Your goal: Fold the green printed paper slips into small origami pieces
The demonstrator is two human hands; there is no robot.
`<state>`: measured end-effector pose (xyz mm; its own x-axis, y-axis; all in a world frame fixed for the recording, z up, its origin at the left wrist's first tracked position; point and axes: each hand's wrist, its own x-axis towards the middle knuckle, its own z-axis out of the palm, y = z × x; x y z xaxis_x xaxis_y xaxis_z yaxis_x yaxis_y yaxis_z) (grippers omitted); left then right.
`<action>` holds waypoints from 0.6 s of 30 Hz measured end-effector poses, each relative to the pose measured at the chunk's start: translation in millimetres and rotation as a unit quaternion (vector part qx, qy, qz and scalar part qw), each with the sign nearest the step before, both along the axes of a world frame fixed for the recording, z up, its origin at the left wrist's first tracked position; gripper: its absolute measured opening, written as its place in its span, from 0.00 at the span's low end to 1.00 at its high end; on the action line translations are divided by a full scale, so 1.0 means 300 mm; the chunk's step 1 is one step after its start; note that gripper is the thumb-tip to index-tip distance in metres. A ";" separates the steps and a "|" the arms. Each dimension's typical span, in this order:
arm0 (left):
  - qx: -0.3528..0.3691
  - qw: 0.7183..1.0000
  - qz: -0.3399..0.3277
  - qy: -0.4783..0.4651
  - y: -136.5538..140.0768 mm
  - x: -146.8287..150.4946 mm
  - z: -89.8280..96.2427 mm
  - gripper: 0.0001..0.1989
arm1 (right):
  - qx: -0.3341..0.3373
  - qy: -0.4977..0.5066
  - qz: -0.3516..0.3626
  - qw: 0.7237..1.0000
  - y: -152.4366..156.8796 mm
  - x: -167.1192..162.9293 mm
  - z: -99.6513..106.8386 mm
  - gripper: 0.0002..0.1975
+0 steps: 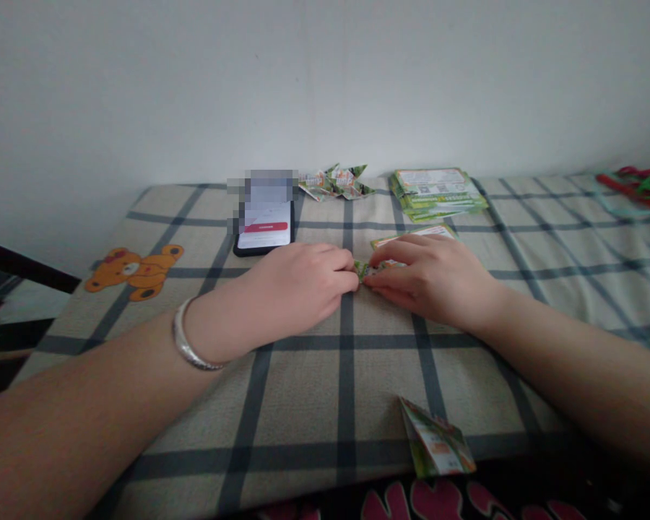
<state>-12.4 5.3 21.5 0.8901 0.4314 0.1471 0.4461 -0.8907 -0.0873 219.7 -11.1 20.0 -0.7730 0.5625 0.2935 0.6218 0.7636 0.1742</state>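
Note:
My left hand (311, 282), with a silver bangle at the wrist, has its fingers closed on one end of a small green printed paper (362, 270). My right hand (430, 278) pinches the other end, fingertips close to those of the left. Both hands mostly cover this paper, so its folds are hidden. Just behind my right hand lies a flat printed card (438, 231), partly covered by the fingers. A folded paper triangle (438, 442) rests near the table's front edge, below my right hand.
On the checked tablecloth (303, 404), a phone (265, 237) stands beyond my left hand. Folded pointed paper pieces (340, 182) and a stack of printed cards (438, 189) lie by the wall. A bear cutout (135, 273) is at left; red and green items (642, 186) are at far right.

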 end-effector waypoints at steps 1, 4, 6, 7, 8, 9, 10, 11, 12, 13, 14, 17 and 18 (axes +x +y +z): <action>0.001 1.000 0.000 -0.001 -0.001 -0.001 0.001 0.10 | -0.002 -0.001 -0.001 1.000 0.001 0.002 0.000 0.12; 0.000 1.000 -0.005 -0.002 -0.005 -0.002 0.002 0.11 | -0.016 -0.004 -0.018 1.000 0.002 0.009 0.002 0.11; -0.001 1.000 -0.005 -0.004 -0.005 -0.003 0.003 0.11 | -0.032 -0.005 -0.032 0.999 0.001 0.013 0.005 0.10; -0.003 1.000 -0.004 -0.003 -0.005 -0.003 0.003 0.11 | -0.038 -0.006 -0.039 0.998 0.001 0.015 0.007 0.10; -0.005 1.000 -0.003 -0.001 -0.005 -0.003 0.004 0.11 | -0.042 -0.007 -0.045 0.998 0.000 0.016 0.008 0.10; -0.009 1.000 -0.003 0.000 -0.004 -0.004 0.004 0.12 | -0.043 -0.007 -0.049 0.998 0.000 0.017 0.010 0.10; -0.014 1.000 -0.003 0.002 -0.003 -0.004 0.005 0.12 | -0.043 -0.008 -0.052 0.998 -0.001 0.018 0.010 0.10; -0.019 1.000 -0.003 0.005 -0.002 -0.004 0.007 0.12 | -0.043 -0.009 -0.054 0.998 -0.001 0.019 0.011 0.11; -0.022 1.000 -0.003 0.005 -0.001 -0.005 0.008 0.12 | -0.042 -0.010 -0.054 0.998 -0.001 0.019 0.011 0.10; -0.024 1.000 -0.004 0.004 0.000 -0.005 0.009 0.12 | -0.042 -0.011 -0.053 0.998 -0.001 0.019 0.011 0.10; -0.024 1.000 -0.004 0.003 0.001 -0.005 0.010 0.13 | -0.041 -0.012 -0.052 0.998 -0.001 0.019 0.011 0.10; -0.020 1.000 -0.008 -0.006 0.003 -0.009 0.013 0.13 | -0.039 -0.014 -0.053 0.998 0.000 0.020 0.012 0.09; -0.019 1.000 -0.009 -0.009 0.004 -0.011 0.014 0.13 | -0.039 -0.004 -0.052 0.998 0.000 0.021 0.013 0.09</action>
